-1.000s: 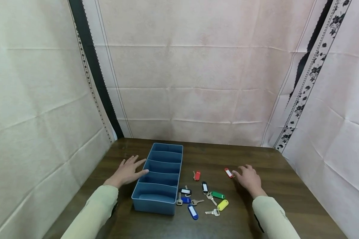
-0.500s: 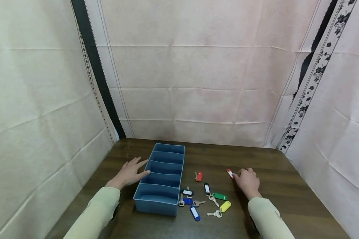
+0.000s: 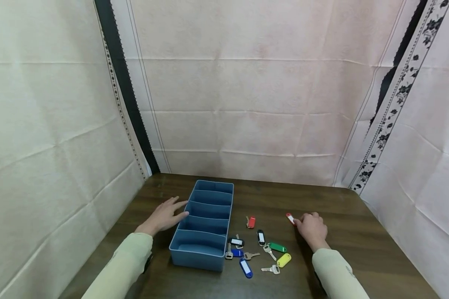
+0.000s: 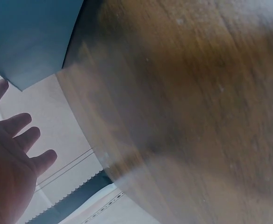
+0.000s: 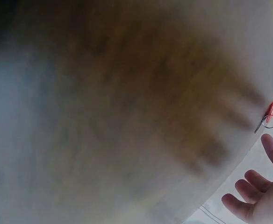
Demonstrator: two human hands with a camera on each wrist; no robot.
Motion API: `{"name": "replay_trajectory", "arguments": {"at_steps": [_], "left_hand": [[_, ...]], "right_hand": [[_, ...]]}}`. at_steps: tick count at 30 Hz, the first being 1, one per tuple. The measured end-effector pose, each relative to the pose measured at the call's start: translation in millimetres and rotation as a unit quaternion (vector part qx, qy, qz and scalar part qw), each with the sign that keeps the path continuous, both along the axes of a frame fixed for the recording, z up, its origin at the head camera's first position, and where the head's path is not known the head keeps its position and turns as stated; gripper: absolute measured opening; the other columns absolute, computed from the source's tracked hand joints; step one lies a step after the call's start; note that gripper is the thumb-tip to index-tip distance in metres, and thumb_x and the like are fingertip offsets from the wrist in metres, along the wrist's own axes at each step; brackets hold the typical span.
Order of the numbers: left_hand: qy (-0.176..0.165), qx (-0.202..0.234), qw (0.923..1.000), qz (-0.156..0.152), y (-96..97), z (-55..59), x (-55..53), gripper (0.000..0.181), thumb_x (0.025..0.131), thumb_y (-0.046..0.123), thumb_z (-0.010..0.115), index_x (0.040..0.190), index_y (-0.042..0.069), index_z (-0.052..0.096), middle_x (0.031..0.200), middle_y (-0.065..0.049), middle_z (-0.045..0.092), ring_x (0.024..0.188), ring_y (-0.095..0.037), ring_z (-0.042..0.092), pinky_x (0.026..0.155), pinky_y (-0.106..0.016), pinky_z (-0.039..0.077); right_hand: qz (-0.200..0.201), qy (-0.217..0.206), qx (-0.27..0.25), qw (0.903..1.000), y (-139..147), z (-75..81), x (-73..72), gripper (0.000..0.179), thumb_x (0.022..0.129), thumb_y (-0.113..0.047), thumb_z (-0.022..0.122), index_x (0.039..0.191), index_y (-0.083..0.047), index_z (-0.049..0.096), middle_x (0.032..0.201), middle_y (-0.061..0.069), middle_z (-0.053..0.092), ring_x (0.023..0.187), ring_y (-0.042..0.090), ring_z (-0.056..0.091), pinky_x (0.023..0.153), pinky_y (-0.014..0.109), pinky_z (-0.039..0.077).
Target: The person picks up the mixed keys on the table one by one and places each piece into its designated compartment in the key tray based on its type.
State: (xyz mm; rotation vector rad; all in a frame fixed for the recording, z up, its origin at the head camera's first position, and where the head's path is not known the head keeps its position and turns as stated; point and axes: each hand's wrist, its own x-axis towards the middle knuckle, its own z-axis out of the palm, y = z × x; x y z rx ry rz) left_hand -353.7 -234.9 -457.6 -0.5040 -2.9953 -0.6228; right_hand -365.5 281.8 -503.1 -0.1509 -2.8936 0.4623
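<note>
By your right hand, fingers apart, a red, white-labelled oblong key tag lies just left, its long axis slanting forward-left; your spread left hand is farther off, at the blue, divided plastic box.

Left sleeve and right sleeve, both pale, covering forearms down to the wrists; arms angled forward, hands well apart. Left hand: back up, fingers extended and spread, thumb apart, pointing inward. Right hand: back up, fingers lightly bent, tips separated in wrist view, thumb inward.
</note>
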Motion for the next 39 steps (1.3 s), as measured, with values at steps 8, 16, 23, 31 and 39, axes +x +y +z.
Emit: {"name": "replay_trajectory", "arguments": {"at_steps": [8,16,23,31,39], "left_hand": [[-0.017,-0.002,0.9998,0.010,1.5,-2.1,-2.2,0.062,0.101,0.051,0.050,0.152,0.015,0.043,0.156,-0.027,0.029,0.144,-0.047,0.023,0.111,-0.069,0.018],[-0.028,-0.002,0.9995,0.015,3.5,-0.4,-2.0,0.061,0.101,0.049,0.050,0.152,0.016,0.042,0.156,-0.027,0.029,0.143,-0.048,0.024,0.110,-0.069,0.019],[-0.035,0.002,0.9992,0.017,3.7,-0.2,-2.0,0.064,0.101,0.053,0.049,0.153,0.017,0.041,0.156,-0.026,0.030,0.144,-0.047,0.023,0.110,-0.069,0.019],[-0.039,0.002,0.9990,0.020,2.2,-1.3,-2.1,0.061,0.102,0.050,0.049,0.153,0.018,0.040,0.156,-0.026,0.030,0.144,-0.047,0.023,0.109,-0.070,0.019],[-0.044,0.009,0.9988,0.021,1.1,0.0,1.1,0.062,0.101,0.051,0.050,0.154,0.018,0.040,0.155,-0.026,0.031,0.144,-0.047,0.024,0.109,-0.069,0.020]], "right_hand": [[-0.004,-0.009,-0.002,0.9999,1,1.4,0.0,0.023,0.094,-0.021,0.062,0.094,-0.002,0.074,0.104,0.028,0.057,0.094,0.045,0.054,0.074,0.062,0.047],[-0.006,-0.006,0.003,1.0000,2,1.4,-0.2,0.021,0.092,-0.014,0.058,0.093,-0.002,0.074,0.098,0.024,0.058,0.086,0.040,0.054,0.070,0.060,0.048],[0.001,0.024,0.015,0.9996,4,7.0,1.0,0.021,0.089,-0.011,0.056,0.077,-0.003,0.070,0.092,0.024,0.057,0.081,0.041,0.055,0.064,0.059,0.048],[0.037,0.115,0.016,0.9925,7,8.8,-2.4,0.015,0.086,-0.013,0.063,0.079,-0.002,0.070,0.115,0.030,0.060,0.099,0.046,0.060,0.079,0.060,0.050],[0.093,0.160,-0.042,0.9818,2,15.9,-10.9,0.015,0.092,-0.015,0.066,0.087,-0.004,0.074,0.123,0.026,0.060,0.113,0.043,0.057,0.092,0.058,0.046]]}}
